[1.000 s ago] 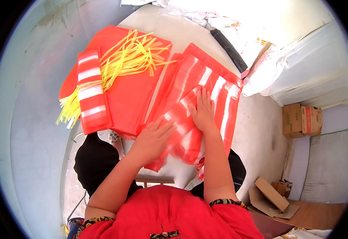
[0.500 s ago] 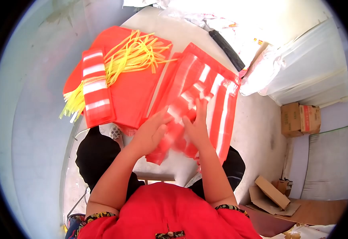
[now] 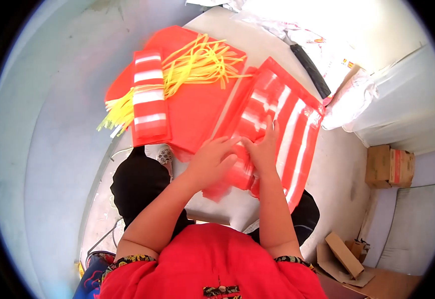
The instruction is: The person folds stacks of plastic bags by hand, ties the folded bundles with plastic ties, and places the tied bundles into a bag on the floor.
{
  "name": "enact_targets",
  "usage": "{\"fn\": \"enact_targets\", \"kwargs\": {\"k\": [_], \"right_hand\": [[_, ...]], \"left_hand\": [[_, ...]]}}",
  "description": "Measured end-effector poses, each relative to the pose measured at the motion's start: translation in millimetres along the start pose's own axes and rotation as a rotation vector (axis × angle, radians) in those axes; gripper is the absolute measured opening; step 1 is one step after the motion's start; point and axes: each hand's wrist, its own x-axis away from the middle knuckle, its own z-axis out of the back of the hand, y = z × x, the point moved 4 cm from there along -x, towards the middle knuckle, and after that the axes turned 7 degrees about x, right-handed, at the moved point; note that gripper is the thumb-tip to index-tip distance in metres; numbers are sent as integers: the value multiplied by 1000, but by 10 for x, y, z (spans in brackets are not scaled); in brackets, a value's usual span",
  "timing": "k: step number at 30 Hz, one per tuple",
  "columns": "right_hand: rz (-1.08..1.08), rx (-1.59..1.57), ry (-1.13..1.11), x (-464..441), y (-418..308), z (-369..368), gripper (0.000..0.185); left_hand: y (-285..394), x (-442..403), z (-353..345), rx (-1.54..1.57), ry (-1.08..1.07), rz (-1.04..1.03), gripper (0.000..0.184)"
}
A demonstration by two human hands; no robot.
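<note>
A red and white striped plastic sheet (image 3: 245, 167), partly bunched, lies crumpled under and between my hands, its lower edge blurred. My left hand (image 3: 211, 162) rests on its left side, thumb held apart from fingers that reach right. On its right side is my right hand (image 3: 263, 152), fingers stretched away from me and thumb toward the left hand. Both hands look open, touching the plastic. Beneath and beyond spreads a stack of striped sheets (image 3: 297, 134). To the left, a folded striped bundle (image 3: 150, 107) is tied with yellow strips.
Loose yellow strips (image 3: 202, 65) lie over flat red sheets (image 3: 192, 114) on the pale table (image 3: 212, 25). A black rolled bar (image 3: 311, 72) and white plastic bags (image 3: 349, 102) sit at the far right. Cardboard boxes (image 3: 389, 167) stand on the floor beyond.
The whole view has shifted, so the table's things appear farther right. My hands have come closer together over the striped sheet, which is more bunched between them.
</note>
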Motion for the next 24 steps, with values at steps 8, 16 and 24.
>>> {"fn": "enact_targets", "kwargs": {"k": [8,16,24], "right_hand": [[-54,-3,13,-75,64,-58,99],[-32,-32,28,-46,86,-79,95],[-72,-71,21,-61,73,-69,95]], "left_hand": [[-236,180,349,-419,468,68,59],[-420,338,581,-484,472,145,69],[286,109,609,-197,211,115,72]]}}
